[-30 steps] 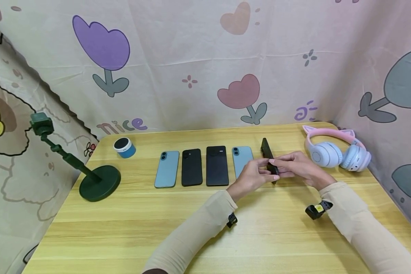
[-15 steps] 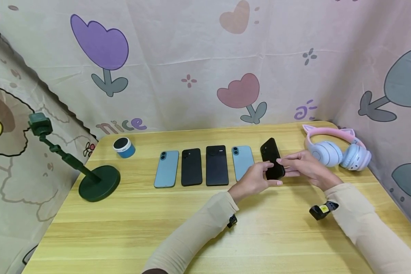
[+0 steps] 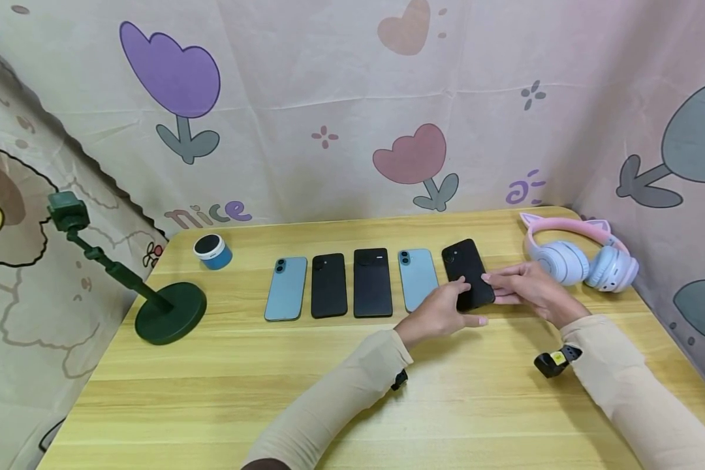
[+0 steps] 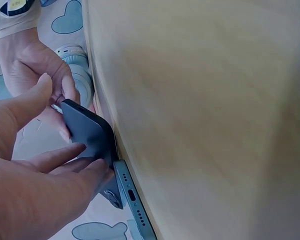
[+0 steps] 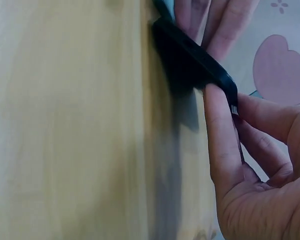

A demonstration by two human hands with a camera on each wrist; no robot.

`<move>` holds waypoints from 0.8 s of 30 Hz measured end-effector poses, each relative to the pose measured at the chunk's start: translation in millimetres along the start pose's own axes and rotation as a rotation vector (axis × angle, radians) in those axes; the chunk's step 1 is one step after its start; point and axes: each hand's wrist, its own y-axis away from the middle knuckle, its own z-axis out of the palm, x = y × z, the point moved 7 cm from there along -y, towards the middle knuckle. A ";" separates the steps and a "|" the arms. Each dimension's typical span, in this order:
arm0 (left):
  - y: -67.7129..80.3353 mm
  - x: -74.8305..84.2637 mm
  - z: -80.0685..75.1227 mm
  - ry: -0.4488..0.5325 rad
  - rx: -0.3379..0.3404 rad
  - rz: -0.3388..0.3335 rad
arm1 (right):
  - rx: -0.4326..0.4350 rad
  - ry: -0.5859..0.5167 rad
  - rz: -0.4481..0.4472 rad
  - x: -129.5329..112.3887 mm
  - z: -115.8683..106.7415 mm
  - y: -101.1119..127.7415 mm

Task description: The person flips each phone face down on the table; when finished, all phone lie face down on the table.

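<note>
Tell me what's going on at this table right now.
A person holds a black phone with both hands at the right end of a row of four phones lying back-up on the table. The left hand holds its near left edge, the right hand its right edge. The wrist views show it tilted, one long edge on the wood beside the blue phone, not yet flat. Headphones, a green stand and a small speaker sit apart.

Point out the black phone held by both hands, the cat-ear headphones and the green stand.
black phone (image 3: 465,271), head view, middle of its back.
cat-ear headphones (image 3: 555,263), head view, left ear cup.
green stand (image 3: 173,312), head view, round base.
</note>
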 end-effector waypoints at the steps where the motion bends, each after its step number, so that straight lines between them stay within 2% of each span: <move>1: -0.1 0.0 0.0 0.000 -0.001 0.003 | 0.007 0.003 0.003 1.3 -0.8 -0.6; 11: 0.5 1.6 2.4 -0.044 -0.026 0.019 | 0.072 0.114 -0.005 10.3 -5.5 -4.1; 20: 0.8 0.0 2.2 -0.015 -0.025 0.002 | 0.060 0.147 -0.028 9.8 -6.8 -1.9; 24: 3.4 3.5 -2.2 -0.010 -0.002 0.020 | 0.058 0.170 -0.037 8.0 -5.7 -0.3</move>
